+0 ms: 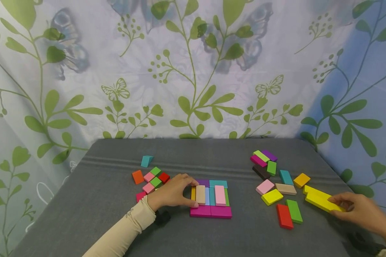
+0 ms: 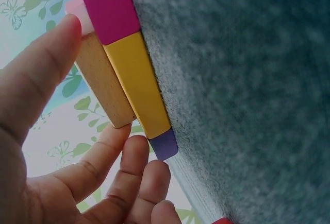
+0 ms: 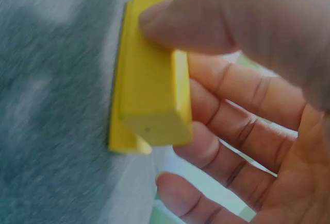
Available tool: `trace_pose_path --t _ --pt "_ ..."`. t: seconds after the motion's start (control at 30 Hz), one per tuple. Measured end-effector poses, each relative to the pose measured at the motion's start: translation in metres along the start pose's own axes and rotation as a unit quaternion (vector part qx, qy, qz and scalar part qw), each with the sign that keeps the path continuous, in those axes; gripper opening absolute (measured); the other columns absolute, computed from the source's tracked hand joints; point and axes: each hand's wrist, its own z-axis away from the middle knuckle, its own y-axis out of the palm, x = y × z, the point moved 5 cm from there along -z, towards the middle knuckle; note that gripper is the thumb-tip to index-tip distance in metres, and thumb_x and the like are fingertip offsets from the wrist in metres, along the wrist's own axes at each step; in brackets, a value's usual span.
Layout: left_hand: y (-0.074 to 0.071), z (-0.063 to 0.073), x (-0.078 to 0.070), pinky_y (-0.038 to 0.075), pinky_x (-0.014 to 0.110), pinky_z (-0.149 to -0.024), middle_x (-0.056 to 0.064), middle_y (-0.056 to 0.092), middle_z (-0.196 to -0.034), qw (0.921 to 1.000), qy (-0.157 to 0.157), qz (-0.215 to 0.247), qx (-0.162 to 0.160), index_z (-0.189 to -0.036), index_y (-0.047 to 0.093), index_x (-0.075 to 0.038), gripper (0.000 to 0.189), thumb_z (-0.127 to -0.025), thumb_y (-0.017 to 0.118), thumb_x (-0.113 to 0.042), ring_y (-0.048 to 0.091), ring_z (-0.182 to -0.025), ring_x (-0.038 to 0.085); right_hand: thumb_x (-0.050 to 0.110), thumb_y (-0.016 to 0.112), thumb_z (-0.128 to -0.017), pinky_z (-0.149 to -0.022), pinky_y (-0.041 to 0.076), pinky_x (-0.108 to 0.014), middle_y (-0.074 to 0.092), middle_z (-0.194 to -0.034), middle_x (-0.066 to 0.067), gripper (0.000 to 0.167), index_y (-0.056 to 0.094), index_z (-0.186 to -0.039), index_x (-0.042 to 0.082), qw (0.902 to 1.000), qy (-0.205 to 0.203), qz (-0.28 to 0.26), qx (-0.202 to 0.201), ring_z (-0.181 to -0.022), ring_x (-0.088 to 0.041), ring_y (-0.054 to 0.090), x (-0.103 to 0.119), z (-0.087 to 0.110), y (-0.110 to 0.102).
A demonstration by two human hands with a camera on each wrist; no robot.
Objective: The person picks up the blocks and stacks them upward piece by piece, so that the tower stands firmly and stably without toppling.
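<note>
My left hand (image 1: 177,191) pinches a tan wooden block (image 1: 200,196) lengthwise, thumb at its near end and a fingertip at its far end. That block lies on a flat square of coloured blocks, parallel to a pink block (image 1: 220,195) on the same layer. Two magenta blocks (image 1: 221,212) form the square's front edge; purple and teal (image 1: 218,184) ones form the back. In the left wrist view, an orange-yellow block (image 2: 136,85) runs below the tan one. Off to the right, my right hand (image 1: 361,211) holds a long yellow block (image 3: 154,74) against another yellow block (image 3: 118,139).
Left of the square, partly behind the left hand, sit several small blocks, among them orange (image 1: 137,177), red (image 1: 164,177) and teal (image 1: 146,161). Loose blocks spread at the right, including red (image 1: 284,216), green (image 1: 294,211) and dark brown (image 1: 261,172). A patterned curtain (image 1: 167,107) hangs behind the grey table (image 1: 115,228).
</note>
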Motion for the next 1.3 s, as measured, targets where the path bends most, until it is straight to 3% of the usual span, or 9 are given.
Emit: trace_pose_path --t 0.23,0.4,0.5,0.63,0.9,1.13,1.3 --pt "0.000 -0.001 0.001 0.052 0.048 -0.106 0.007 0.066 -0.127 1.0000 0.001 0.000 0.000 -0.135 0.068 -0.005 0.063 -0.087 0.092 -0.037 0.056 -0.122 0.027 0.012 0.090 -0.088 -0.064 0.054 -0.028 0.075 -0.104 -0.011 0.029 0.077 -0.110 -0.002 0.9991 -0.033 -0.018 -0.019 -0.076 0.003 0.053 0.028 -0.007 -0.010" --pt "0.001 -0.001 0.002 0.052 0.049 -0.105 0.007 0.066 -0.127 1.0000 -0.001 0.000 0.002 -0.138 0.067 -0.005 0.066 -0.087 0.092 -0.038 0.056 -0.122 0.027 0.002 0.093 -0.078 -0.064 0.053 -0.025 0.070 -0.097 0.015 0.029 0.078 -0.103 0.004 0.9882 -0.129 -0.048 -0.066 -0.077 0.004 0.052 0.054 -0.014 -0.009" --pt "0.000 0.000 0.002 0.052 0.049 -0.105 0.007 0.066 -0.127 1.0000 -0.001 -0.001 0.000 -0.140 0.066 -0.005 0.069 -0.086 0.092 -0.040 0.057 -0.121 0.027 -0.001 0.093 -0.075 -0.064 0.052 -0.024 0.064 -0.094 0.023 0.032 0.076 -0.102 0.007 0.9796 -0.173 -0.062 -0.081 -0.077 0.002 0.051 0.072 -0.020 -0.005" --pt "-0.001 0.000 0.002 0.052 0.049 -0.104 0.006 0.067 -0.125 0.9999 0.005 -0.008 -0.007 -0.139 0.067 -0.006 0.070 -0.085 0.093 -0.040 0.058 -0.119 0.026 0.001 0.094 -0.076 -0.065 0.052 -0.025 0.062 -0.094 0.019 0.034 0.076 -0.103 0.011 0.9729 -0.203 -0.078 -0.078 -0.077 -0.002 0.051 0.099 -0.028 0.000" --pt "-0.003 0.000 0.003 0.054 0.047 -0.101 0.003 0.067 -0.121 0.9999 0.002 -0.006 -0.011 -0.135 0.069 -0.007 0.064 -0.084 0.093 -0.039 0.058 -0.117 0.024 -0.004 0.092 -0.075 -0.061 0.046 -0.027 0.061 -0.092 0.017 0.039 0.074 -0.102 0.018 0.9442 -0.298 -0.110 -0.086 -0.077 -0.004 0.051 0.147 -0.042 0.006" --pt "-0.004 0.000 0.003 0.054 0.045 -0.100 0.002 0.066 -0.119 1.0000 -0.003 0.006 -0.005 -0.135 0.068 -0.008 0.064 -0.084 0.092 -0.039 0.057 -0.116 0.023 0.004 0.092 -0.081 -0.065 0.052 -0.028 0.068 -0.097 0.013 0.032 0.076 -0.108 0.011 0.9474 -0.288 -0.132 -0.049 -0.076 -0.005 0.056 0.177 -0.053 0.014" --pt "-0.003 0.000 0.004 0.054 0.044 -0.100 0.001 0.066 -0.119 0.9999 -0.004 0.011 -0.003 -0.134 0.068 -0.008 0.063 -0.085 0.092 -0.039 0.057 -0.116 0.022 0.004 0.089 -0.085 -0.065 0.050 -0.029 0.066 -0.095 0.014 0.028 0.074 -0.106 0.015 0.9362 -0.310 -0.164 -0.020 -0.077 -0.011 0.056 0.199 -0.062 0.024"
